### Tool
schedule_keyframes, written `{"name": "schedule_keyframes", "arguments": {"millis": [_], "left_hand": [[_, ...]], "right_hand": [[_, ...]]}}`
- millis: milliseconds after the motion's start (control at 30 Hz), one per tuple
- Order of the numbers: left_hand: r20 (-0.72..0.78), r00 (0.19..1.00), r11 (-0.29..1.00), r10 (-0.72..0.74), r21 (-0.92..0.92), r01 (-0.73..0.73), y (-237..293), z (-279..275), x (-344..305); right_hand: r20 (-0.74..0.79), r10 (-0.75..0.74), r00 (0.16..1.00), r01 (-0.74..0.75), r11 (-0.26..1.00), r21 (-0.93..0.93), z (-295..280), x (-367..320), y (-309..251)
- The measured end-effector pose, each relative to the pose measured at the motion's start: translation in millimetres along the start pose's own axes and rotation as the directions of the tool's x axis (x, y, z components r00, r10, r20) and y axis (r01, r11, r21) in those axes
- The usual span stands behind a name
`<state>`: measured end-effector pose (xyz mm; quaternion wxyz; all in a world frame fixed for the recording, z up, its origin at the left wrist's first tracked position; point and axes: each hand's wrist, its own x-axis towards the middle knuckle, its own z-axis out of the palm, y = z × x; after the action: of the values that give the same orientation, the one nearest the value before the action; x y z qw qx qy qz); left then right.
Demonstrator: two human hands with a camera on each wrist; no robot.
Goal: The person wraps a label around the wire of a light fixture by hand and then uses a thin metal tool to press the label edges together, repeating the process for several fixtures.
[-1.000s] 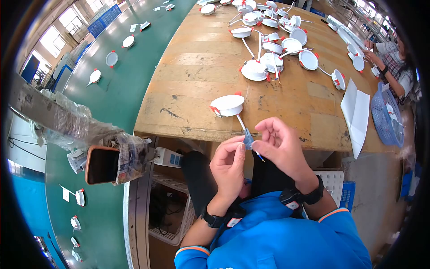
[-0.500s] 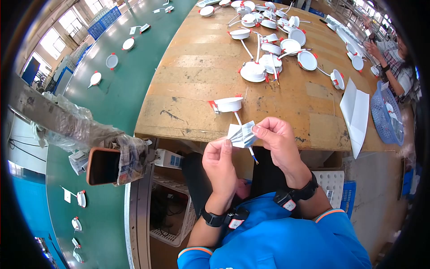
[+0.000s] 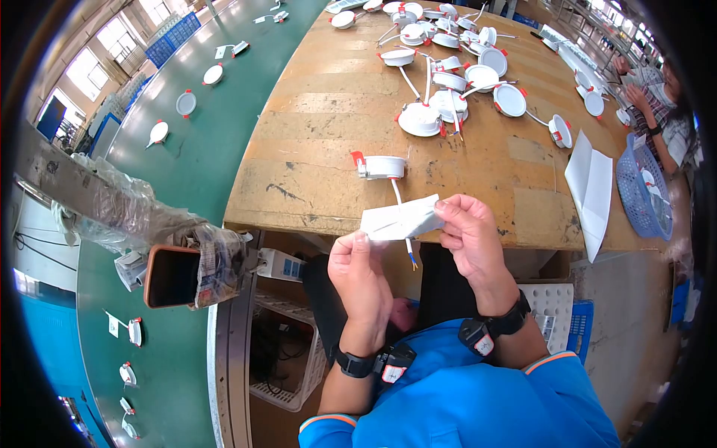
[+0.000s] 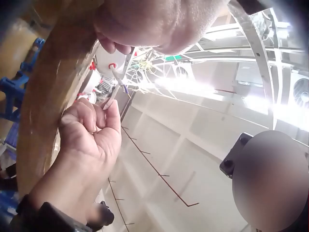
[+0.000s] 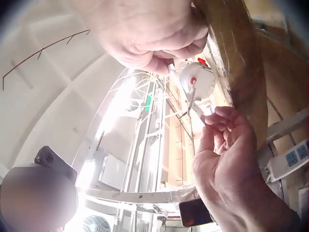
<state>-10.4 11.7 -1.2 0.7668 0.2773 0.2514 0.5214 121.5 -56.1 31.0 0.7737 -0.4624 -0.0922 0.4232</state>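
Left hand (image 3: 358, 265) and right hand (image 3: 467, 228) pinching opposite ends of a thin, translucent plastic bag (image 3: 399, 220), round white downlight (image 3: 382, 166) at twelve o'clock, its wire (image 3: 401, 216) trailing down, worn wooden table (image 3: 328, 127)

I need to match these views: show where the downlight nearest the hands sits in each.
Head: downlight mid-frame, on the table near its front edge, above the paper.
Left wrist: downlight upper left, beside the table edge.
Right wrist: downlight upper right of centre.
Shared landmark: its cable, hanging off the table edge.
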Motion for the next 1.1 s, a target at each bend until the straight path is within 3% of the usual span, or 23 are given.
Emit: {"name": "schedule_keyframes", "arguments": {"millis": [33, 333, 533, 633, 733, 833, 1100], "left_hand": [[-0.008, 1.0, 1.0, 0.007, -0.004, -0.007, 4, -1, 1], [0.089, 0.992, 0.996, -0.087, 0.008, 0.087, 22, 8, 6], [0.118, 0.97, 0.968, -0.213, -0.106, 0.226, 29, 25, 4], [0.165, 0.966, 0.968, -0.201, -0.115, 0.221, 29, 36, 3], [0.21, 0.95, 0.956, -0.232, -0.133, 0.263, 29, 49, 1], [0.271, 0.925, 0.941, -0.265, -0.135, 0.31, 32, 67, -1], [0.299, 0.869, 0.881, -0.395, -0.144, 0.451, 16, 88, -2]], "right_hand": [[-0.054, 0.002, 0.999, -0.001, 1.0, 0.012, 1, -1, -2], [0.08, 0.022, 0.997, -0.018, 0.999, -0.046, -8, -4, -21], [0.083, 0.125, 0.989, -0.135, 0.983, 0.123, -6, -10, -36], [0.091, 0.006, 0.996, -0.027, 0.973, 0.228, -14, -6, -35], [0.105, 0.002, 0.994, -0.036, 0.946, 0.322, -9, -9, -48], [0.29, -0.077, 0.954, -0.067, 0.887, 0.457, -24, -6, -51], [0.354, -0.055, 0.934, -0.166, 0.809, 0.564, -41, -4, -64]]}}
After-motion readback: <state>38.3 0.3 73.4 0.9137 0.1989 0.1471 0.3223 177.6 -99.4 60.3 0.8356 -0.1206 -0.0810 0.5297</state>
